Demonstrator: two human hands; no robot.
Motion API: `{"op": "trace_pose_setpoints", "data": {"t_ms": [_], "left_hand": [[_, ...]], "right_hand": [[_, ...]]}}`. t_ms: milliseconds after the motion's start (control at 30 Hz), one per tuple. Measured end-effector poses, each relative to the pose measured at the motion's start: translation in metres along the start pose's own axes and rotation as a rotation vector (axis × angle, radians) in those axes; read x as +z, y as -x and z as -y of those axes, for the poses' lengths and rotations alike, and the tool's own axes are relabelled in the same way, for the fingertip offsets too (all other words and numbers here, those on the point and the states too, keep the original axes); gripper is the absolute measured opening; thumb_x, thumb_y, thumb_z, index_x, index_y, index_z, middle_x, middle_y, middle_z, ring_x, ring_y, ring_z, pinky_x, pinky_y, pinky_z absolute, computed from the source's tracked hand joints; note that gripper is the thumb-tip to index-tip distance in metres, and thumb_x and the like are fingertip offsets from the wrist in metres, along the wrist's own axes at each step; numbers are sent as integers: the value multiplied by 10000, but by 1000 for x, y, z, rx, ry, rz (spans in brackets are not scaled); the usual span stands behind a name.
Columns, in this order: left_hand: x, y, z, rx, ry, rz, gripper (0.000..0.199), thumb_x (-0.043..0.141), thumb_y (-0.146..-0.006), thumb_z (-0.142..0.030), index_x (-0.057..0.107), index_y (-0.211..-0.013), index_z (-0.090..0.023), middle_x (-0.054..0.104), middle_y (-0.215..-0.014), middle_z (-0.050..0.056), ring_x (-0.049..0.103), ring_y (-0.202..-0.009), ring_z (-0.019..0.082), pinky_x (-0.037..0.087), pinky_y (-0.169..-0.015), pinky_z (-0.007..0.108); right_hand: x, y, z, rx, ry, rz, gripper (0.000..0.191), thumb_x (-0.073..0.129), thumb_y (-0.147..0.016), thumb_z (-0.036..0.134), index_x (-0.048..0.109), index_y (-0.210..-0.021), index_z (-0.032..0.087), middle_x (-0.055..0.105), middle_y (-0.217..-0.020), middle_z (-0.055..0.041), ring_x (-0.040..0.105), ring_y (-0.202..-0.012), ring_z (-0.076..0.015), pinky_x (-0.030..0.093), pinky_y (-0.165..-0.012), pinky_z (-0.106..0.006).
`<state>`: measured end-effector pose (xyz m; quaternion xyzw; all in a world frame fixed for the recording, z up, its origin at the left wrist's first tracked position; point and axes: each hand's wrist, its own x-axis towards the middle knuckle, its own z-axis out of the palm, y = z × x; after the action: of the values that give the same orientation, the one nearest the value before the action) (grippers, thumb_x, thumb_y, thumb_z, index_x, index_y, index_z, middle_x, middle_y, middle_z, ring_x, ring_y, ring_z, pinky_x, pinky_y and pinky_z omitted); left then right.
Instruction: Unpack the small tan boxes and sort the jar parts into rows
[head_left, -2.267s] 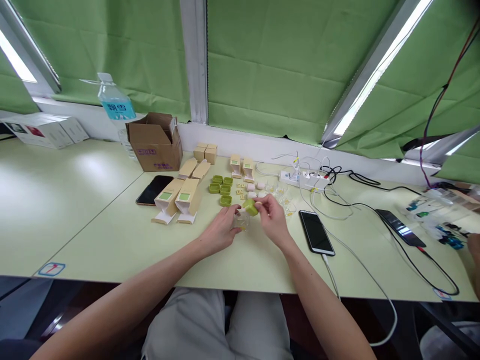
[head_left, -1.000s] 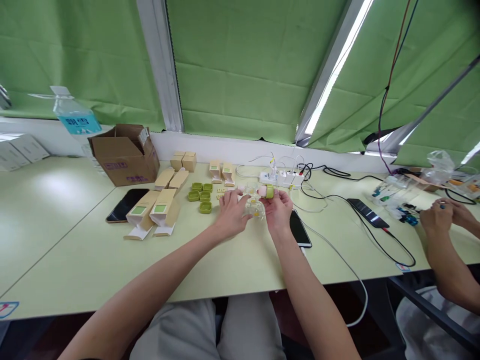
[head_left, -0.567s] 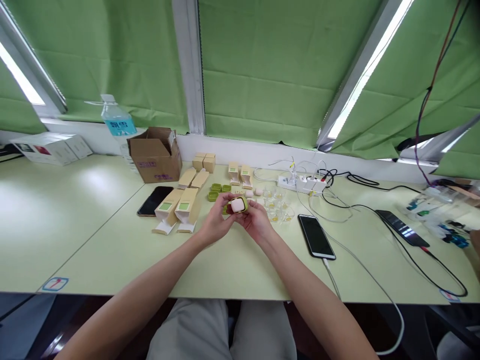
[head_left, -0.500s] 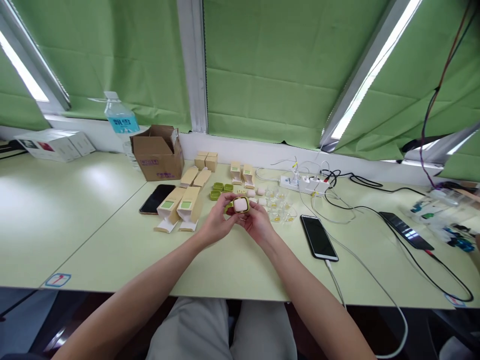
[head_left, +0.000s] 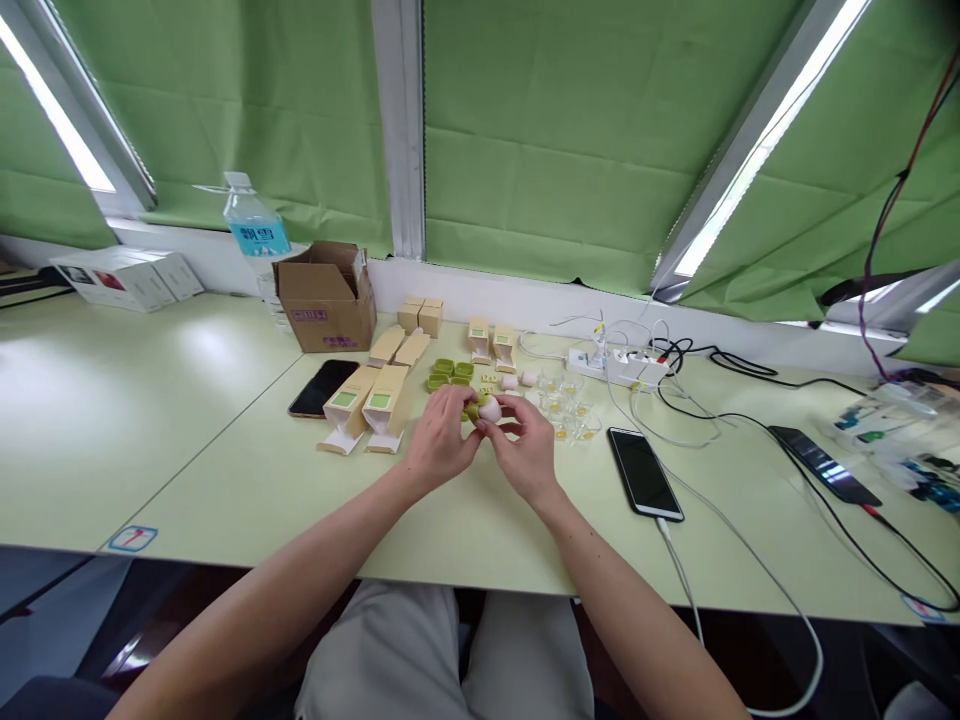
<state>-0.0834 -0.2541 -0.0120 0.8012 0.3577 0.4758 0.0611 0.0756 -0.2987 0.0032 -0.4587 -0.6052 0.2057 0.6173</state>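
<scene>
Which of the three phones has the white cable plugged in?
The middle phone; the right phone has a red-tipped black cable, and the left phone shows none.

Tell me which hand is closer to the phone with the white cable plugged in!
Right. The right hand is left of that phone, not touching it; the left hand is farther left, beyond the right hand.

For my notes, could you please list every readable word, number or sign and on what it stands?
"飘雪" (probably): blue label on bottle.
Brown box: purple print too blurred.
Sticker: red sign too blurred.
Cream boxes: green labels too small.
White boxes: any print too small.
</scene>
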Motion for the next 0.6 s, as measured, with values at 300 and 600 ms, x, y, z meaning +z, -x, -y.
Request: {"op": "trace_pose_setpoints", "data": {"t_ms": [300,600], "left_hand": [[-14,-4,5,20,183,92,327,536,-1054,-352,585,-1348,-218,733,-1219,123,695,-1033,252,570,-930,412],[-11,-7,3,51,73,42,249,507,-1083,-335,691,-1193,-208,774,-1040,85,698,-896,216,566,-852,375]], "right_hand": [[-12,-6,-14,-231,168,80,243,766,-977,415,726,-1177,283,683,-1228,-98,719,-1059,-255,695,-861,-421],[-13,-2,-18,-389,366,183,319,633,-1064,361,681,-1369,277,672,-1249,-137,701,-1161,-293,653,-983,-462]]}}
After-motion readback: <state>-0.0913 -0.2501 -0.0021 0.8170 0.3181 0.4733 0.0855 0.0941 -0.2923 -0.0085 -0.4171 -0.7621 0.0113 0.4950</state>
